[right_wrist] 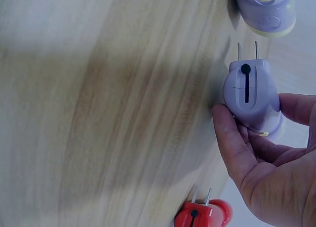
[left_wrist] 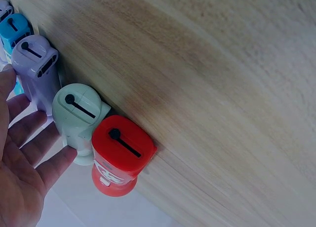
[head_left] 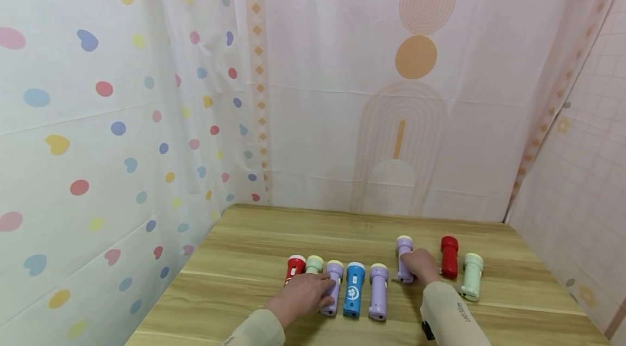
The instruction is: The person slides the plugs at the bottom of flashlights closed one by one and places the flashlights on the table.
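My right hand (head_left: 421, 265) grips a purple flashlight (right_wrist: 249, 96), thumb and fingers on opposite sides of its body. Two metal plug prongs stick out of this flashlight's tail end. My left hand (head_left: 304, 296) lies over a row of flashlights, its fingers fairly straight. Its fingertips are right at a purple flashlight (head_left: 335, 275) and a pale green flashlight (left_wrist: 76, 111). Beside the green one, at the row's left end, stands a red flashlight (left_wrist: 123, 143), partly covered by the hand in the head view.
A blue flashlight (head_left: 354, 286) and another purple flashlight (head_left: 379, 291) continue the row. Right of my right hand lie a red flashlight (head_left: 449, 256) and a pale green flashlight (head_left: 471, 276). All are on a wooden table (head_left: 244, 248), with patterned curtains (head_left: 313, 134) around it.
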### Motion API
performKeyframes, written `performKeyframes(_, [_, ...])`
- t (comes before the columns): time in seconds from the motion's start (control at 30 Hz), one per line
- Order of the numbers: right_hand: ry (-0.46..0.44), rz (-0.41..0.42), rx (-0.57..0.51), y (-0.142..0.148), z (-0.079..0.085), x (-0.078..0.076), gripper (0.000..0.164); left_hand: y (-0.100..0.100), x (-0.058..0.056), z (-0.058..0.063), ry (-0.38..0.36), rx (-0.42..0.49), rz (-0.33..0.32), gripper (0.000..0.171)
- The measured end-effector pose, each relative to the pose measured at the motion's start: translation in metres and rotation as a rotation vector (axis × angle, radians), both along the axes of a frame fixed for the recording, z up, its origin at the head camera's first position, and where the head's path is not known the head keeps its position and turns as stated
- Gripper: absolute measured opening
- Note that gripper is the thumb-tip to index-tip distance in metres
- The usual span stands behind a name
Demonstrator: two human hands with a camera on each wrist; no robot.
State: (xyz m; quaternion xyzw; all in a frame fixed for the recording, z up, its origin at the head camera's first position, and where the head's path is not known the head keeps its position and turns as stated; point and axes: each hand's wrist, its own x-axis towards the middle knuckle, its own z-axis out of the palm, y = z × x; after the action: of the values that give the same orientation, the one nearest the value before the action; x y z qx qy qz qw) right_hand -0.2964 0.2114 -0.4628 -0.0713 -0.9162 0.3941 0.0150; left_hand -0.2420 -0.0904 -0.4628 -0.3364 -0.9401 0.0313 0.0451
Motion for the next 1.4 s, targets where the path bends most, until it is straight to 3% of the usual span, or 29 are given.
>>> performKeyframes(0.43, [0.019, -0.002, 0.021, 0.003, 0.008, 0.006, 0.023, 0.000, 0.000, 0.000, -0.007, -0.002, 0.010, 0.022])
performKeyframes(0.7, [-0.035, -0.023, -0.079, 0.005, 0.011, 0.005, 0.031, 0.000, 0.000, -0.001, 0.013, -0.003, 0.002, 0.022])
performKeyframes(0.9, [-0.047, -0.042, -0.097, 0.004, 0.013, 0.006, 0.033, 0.000, 0.001, 0.000, 0.014, 0.001, -0.003, 0.022])
performKeyframes(1.4, [0.018, -0.038, -0.083, -0.001, 0.021, 0.011, 0.033, 0.000, 0.001, 0.000, 0.017, -0.012, 0.007, 0.022])
